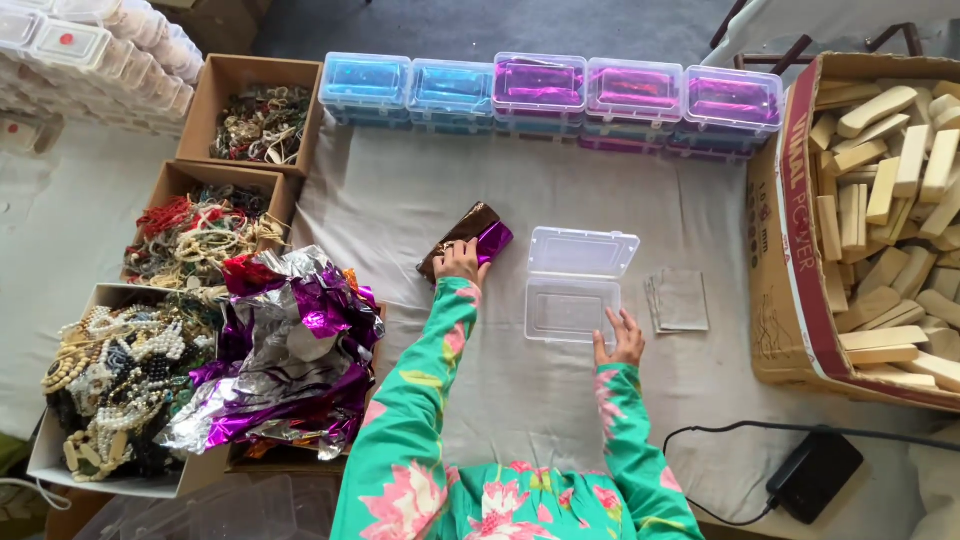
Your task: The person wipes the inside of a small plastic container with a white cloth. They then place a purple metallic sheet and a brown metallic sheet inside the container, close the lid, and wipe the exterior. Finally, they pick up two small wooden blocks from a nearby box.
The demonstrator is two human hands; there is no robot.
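My left hand [460,262] rests on a small block wrapped in purple foil [478,240] lying on the grey cloth, fingers curled over its near end. My right hand [620,340] touches the near right corner of an open clear plastic box [572,310], whose hinged lid [583,252] lies flat behind it. The box looks empty. Both sleeves are green with pink flowers.
A heap of purple and silver foil [290,350] lies at left beside cardboard boxes of beads and jewellery [200,225]. Filled clear boxes [540,85] line the back. A carton of wooden blocks [890,210] stands right. Grey squares [680,300] and a black adapter [815,470] lie nearby.
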